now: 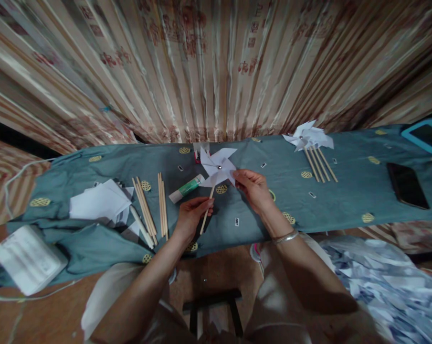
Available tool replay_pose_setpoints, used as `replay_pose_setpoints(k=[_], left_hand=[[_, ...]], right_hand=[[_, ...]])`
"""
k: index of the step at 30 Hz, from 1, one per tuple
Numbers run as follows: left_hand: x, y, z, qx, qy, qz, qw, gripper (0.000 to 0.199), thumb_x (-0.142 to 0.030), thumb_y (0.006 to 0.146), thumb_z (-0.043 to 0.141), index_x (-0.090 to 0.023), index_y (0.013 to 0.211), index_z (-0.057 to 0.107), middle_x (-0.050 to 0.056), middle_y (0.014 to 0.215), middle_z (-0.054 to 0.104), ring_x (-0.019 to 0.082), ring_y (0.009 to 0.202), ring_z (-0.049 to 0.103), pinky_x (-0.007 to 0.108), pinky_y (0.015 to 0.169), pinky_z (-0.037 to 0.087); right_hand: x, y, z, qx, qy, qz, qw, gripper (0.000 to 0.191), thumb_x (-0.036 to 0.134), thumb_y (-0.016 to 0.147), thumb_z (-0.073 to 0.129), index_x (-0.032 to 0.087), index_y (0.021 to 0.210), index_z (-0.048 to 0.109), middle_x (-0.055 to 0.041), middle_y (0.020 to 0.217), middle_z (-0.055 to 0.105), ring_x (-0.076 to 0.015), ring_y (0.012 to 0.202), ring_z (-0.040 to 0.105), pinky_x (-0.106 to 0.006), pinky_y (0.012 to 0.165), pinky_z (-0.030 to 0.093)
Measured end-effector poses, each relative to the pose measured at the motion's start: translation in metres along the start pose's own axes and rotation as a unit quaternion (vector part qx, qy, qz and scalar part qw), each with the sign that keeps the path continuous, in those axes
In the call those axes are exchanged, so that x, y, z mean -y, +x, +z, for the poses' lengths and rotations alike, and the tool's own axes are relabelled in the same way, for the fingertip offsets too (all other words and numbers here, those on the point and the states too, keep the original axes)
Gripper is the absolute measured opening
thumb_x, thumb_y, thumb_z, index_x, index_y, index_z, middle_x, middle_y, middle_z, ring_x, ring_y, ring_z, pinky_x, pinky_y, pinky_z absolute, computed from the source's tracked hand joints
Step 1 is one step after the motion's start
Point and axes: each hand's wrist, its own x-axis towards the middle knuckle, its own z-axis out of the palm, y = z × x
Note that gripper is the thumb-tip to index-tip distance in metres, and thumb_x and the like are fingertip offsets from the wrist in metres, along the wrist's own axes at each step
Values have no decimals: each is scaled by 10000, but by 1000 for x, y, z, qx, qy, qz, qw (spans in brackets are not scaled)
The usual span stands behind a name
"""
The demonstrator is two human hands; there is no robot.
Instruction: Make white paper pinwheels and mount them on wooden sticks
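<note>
A white paper pinwheel (216, 165) with a shiny pin at its centre is held over the middle of the cloth. My left hand (194, 215) grips its thin wooden stick between thumb and fingers. With thumb and fingers together, my right hand (253, 188) pinches the tip of the pinwheel's right blade. Just left of the pinwheel lies a green and white glue stick (186, 188). Partly hidden behind the blades is a small red and clear box (197, 156). Loose wooden sticks (144, 205) lie in two groups left of my left hand.
White paper sheets (99, 200) are stacked at the left, near a white power box (29, 260) with a cable. Several finished pinwheels (310, 138) lie at the back right. Farther right are a black phone (407, 185) and a blue-framed device (425, 136). A patterned curtain (208, 67) hangs behind the table.
</note>
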Motion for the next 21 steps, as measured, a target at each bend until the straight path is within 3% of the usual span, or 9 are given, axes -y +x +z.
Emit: replay_pose_setpoints(k=[8, 21], left_hand=[[1, 0, -1, -1, 10, 7, 1000, 499, -451, 401, 949, -126, 727, 757, 28, 642, 692, 101, 560, 588, 243, 586, 489], [0, 0, 1, -4, -5, -6, 1000, 492, -431, 364, 959, -133, 702, 762, 17, 619, 688, 93, 541, 577, 233, 581, 475]], right_hand=[[0, -10, 14, 15, -5, 26, 1000, 398, 554, 477, 901, 218, 589, 720, 16, 576, 657, -107, 544, 539, -260, 571, 444], [-8, -15, 20, 58, -39, 26, 997, 392, 612, 515, 873, 248, 603, 757, 2, 629, 702, -133, 594, 562, -282, 600, 461]])
